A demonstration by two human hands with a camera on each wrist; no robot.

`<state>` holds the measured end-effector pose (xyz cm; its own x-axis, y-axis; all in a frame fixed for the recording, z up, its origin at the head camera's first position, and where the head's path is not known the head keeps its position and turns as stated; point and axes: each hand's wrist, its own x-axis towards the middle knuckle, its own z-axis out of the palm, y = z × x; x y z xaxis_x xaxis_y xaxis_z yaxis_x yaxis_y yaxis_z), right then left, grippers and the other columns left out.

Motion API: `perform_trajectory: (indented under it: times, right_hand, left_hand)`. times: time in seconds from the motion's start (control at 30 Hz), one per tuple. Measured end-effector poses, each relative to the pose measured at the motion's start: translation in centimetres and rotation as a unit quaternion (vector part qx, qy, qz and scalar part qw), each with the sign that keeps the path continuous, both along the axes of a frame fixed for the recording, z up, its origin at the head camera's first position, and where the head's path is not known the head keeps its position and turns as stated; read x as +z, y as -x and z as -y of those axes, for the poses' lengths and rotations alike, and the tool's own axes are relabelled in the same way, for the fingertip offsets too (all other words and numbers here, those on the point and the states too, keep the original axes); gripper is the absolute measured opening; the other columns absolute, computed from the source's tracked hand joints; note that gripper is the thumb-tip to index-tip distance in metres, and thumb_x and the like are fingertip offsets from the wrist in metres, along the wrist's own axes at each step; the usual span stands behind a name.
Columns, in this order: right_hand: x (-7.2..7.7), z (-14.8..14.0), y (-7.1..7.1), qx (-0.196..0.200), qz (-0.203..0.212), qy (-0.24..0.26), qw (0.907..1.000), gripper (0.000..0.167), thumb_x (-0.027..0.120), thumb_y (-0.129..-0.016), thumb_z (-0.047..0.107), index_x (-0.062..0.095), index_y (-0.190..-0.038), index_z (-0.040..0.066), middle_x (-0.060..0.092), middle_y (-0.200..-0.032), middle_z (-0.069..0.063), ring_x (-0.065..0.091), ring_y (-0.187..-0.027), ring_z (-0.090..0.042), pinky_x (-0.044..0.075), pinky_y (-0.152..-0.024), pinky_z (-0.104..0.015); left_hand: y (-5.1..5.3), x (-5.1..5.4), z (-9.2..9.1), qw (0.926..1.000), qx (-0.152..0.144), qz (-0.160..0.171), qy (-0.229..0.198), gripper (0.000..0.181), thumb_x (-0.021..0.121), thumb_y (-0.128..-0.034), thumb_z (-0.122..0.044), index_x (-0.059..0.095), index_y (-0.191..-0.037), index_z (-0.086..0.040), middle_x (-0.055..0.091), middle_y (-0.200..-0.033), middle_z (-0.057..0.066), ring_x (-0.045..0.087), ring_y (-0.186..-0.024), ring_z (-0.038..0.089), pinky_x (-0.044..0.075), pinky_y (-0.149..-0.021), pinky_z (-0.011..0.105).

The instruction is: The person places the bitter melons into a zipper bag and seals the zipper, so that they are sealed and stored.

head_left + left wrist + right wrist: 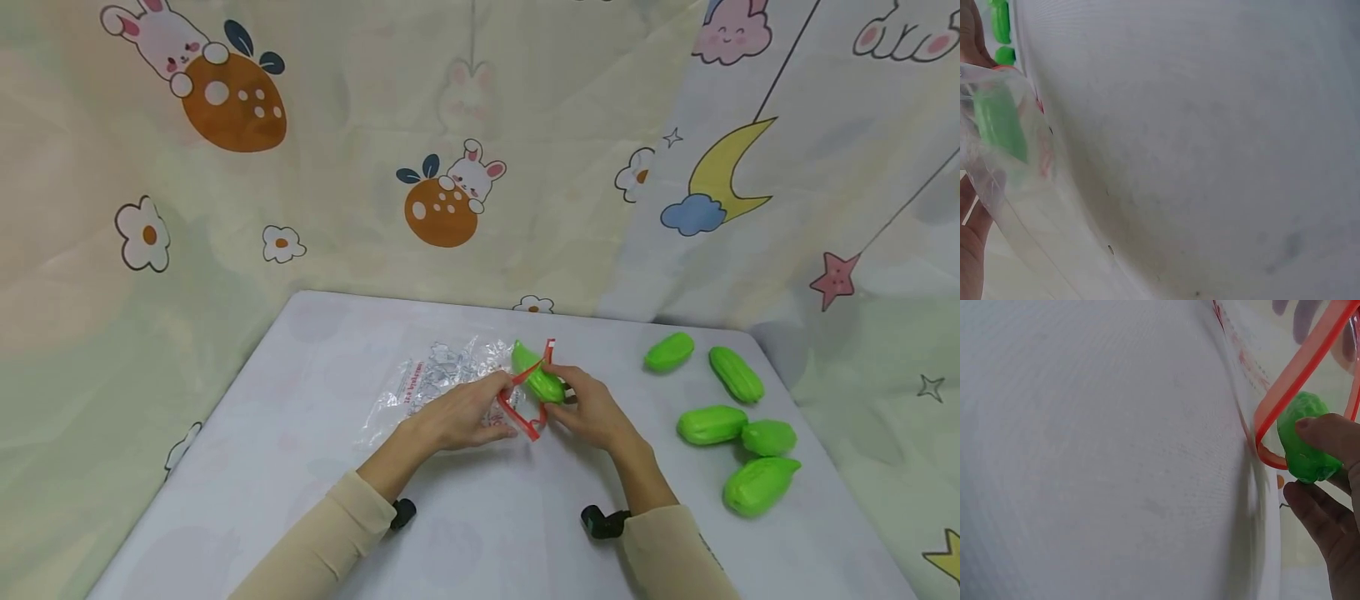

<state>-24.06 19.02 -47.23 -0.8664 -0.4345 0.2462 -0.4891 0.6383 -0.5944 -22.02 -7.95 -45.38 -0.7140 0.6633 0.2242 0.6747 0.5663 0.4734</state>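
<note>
A clear plastic zip bag (442, 371) with a red-edged mouth lies on the table, its opening spread toward the right. My left hand (468, 412) holds the bag near this red rim, the thumb on the near side. My right hand (592, 408) grips a bright green, gourd-shaped vegetable (546, 385) by its near end. The vegetable is tilted, partly within the bag's mouth. In the right wrist view, the thumb presses on the green vegetable (1307, 440) beside the red rim (1300, 369). Through the clear plastic, the left wrist view shows the green shape (999, 122).
Several more green vegetables lie at the table's right side, among them one at the back (669, 352), one by the right edge (737, 374) and one nearest me (761, 486). A patterned cloth (337, 167) hangs behind the white table (300, 483).
</note>
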Motion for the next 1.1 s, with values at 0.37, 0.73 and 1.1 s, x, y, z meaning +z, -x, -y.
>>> perform_trajectory:
  times: [0.37,0.73,1.1]
  right_hand:
    - [-0.53,0.55,0.33,-0.027,-0.023,0.032,0.9988,0.048,0.083,-0.086,0.008,0.06,-0.128,0.005,0.065,-0.127,-0.014,0.07,-0.104,-0.032,0.06,-0.088,-0.046]
    - [-0.53,0.56,0.46,-0.056,-0.025,0.043,0.9972,0.046,0.082,-0.087,0.007,0.067,-0.129,0.006,0.066,-0.119,-0.012,0.07,-0.105,-0.031,0.06,-0.087,-0.044]
    - [-0.9,0.9,0.64,-0.038,0.011,0.045,0.9982,0.049,0.08,-0.089,0.005,0.063,-0.135,0.003,0.067,-0.131,-0.017,0.071,-0.108,-0.037,0.058,-0.092,-0.047]
  left_hand:
    - [-0.01,-0.18,0.0,0.9999,0.004,-0.004,0.012,0.053,0.078,-0.0912,-0.042,0.047,-0.125,-0.015,0.06,-0.105,-0.002,0.053,-0.077,0.012,0.046,-0.067,0.024]
    - [0.18,-0.08,-0.31,0.9999,-0.006,-0.007,0.005,0.052,0.078,-0.0912,-0.041,0.046,-0.124,-0.017,0.06,-0.103,-0.001,0.051,-0.076,0.011,0.045,-0.067,0.024]
    - [0.21,-0.01,-0.22,0.9999,0.005,-0.001,0.013,0.056,0.078,-0.0912,-0.042,0.048,-0.128,-0.012,0.059,-0.109,-0.006,0.054,-0.083,0.011,0.048,-0.075,0.024]
